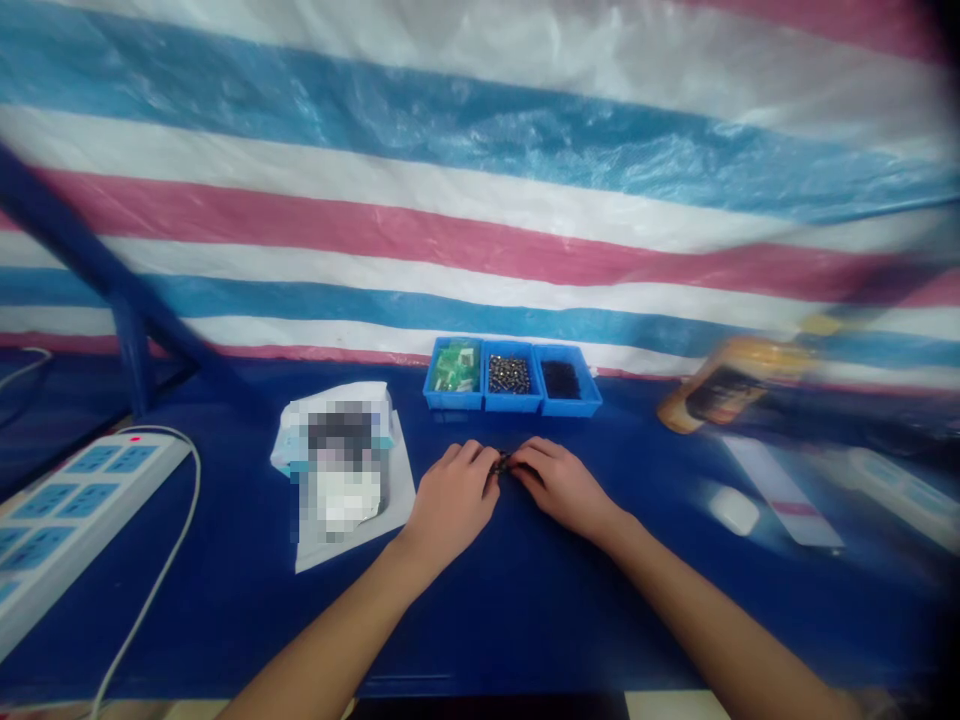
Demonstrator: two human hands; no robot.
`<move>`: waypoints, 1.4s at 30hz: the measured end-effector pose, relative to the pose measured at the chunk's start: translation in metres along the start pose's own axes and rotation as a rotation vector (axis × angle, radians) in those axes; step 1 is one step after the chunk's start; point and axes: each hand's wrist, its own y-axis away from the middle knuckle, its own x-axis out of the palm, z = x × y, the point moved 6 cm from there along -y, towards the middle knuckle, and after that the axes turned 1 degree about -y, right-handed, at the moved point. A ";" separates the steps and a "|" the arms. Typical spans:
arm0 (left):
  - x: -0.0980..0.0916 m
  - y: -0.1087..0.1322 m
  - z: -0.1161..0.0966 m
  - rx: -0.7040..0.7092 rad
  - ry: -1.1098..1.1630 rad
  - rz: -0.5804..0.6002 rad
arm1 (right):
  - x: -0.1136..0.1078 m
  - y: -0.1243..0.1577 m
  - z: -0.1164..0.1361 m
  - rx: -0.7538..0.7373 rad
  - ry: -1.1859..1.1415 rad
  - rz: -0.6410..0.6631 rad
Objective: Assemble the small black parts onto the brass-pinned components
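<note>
Dark blue sheeting (225, 620) covers the workbench in the head view, and a tarpaulin (480, 180) striped in blue, white and pink hangs behind it. Both hands are at the centre of the bench, with the fingers curled inward. The left hand (450, 500) and right hand (562, 488) meet at the fingertips, pinching a small dark part (502, 462) between them. The part is mostly hidden by the fingers, so its exact form cannot be determined.

A blue three-compartment tray (510, 400) stands directly beyond the hands, near but not touching them. Its left compartment contains green pieces (455, 367), the middle holds metallic beads (509, 375), and the right holds fine black items (560, 379).

A pixelated packet (337, 470) rests on a white paper sheet (397, 510) to the left of the left hand. Farther left lies a white power strip (82, 510) with a white cable (172, 560). To the right lie a white computer mouse (733, 510) and a blurred orange bottle (724, 385).
</note>
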 end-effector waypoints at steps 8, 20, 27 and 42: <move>0.000 0.000 0.000 -0.003 0.032 0.006 | -0.004 0.000 -0.003 0.028 -0.068 -0.017; 0.001 0.001 0.001 -0.001 0.043 0.013 | -0.016 0.001 -0.009 0.112 -0.164 -0.062; 0.000 0.001 0.001 -0.011 0.050 0.013 | -0.017 0.001 -0.012 0.112 -0.193 -0.100; -0.001 0.002 -0.001 -0.008 0.053 0.019 | -0.021 0.003 -0.014 0.014 -0.219 -0.213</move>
